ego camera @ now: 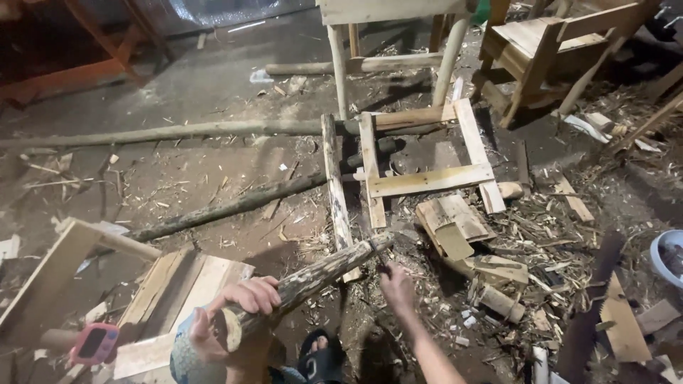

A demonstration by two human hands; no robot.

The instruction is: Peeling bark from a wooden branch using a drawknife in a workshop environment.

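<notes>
Outdoors, left hand [238, 306] fingers clenched round rough bark-covered log [313, 277], likely heavy, stiff; right hand [397, 288] grips small blade at far end, above wood shavings [526, 235].

Left hand [238, 306] wrapped around the near end of a rough wooden pole [313, 277], tilted up and away toward a nailed plank frame [427, 160]. Right hand [396, 284] close under the pole's far tip, gripping something thin and dark (too blurred to tell). Wood chips [541, 235] strewn everywhere; pink phone [94, 343] at lower left; sandalled foot [320, 359] below.
</notes>
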